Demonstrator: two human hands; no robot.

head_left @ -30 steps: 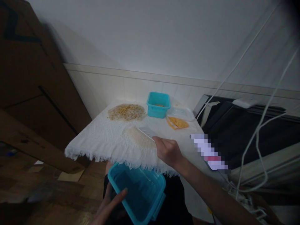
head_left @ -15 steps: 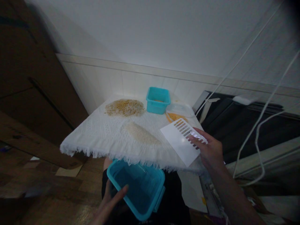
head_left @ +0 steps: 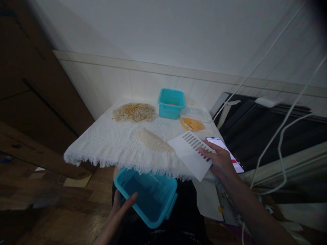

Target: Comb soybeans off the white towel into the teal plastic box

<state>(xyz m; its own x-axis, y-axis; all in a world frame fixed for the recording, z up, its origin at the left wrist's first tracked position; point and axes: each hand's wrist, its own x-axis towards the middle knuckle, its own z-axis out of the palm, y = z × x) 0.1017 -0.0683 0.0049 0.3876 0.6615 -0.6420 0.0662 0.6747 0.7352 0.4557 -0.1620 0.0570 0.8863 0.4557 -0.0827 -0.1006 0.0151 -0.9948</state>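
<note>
Beside the right end of the pale fine-grained heap [head_left: 153, 141]: flat white slotted card [head_left: 189, 154], above the white-clothed surface [head_left: 112, 144], slotted side pinched between thumb and fingers of the right hand [head_left: 221, 161]. Left hand [head_left: 117, 217] grips the deep teal plastic bin [head_left: 150, 195] below the fringe, thumb over rim, other fingers mostly hidden. Work seems barely advanced: pale heap and mixed yellow-and-pale heap [head_left: 134, 112] both lie on cloth; no grain discernible inside bin. Square teal tub [head_left: 168, 111] stands behind. Versus one second ago, card has swung off the pale heap rightward, broad face showing; bin similarly held.
</note>
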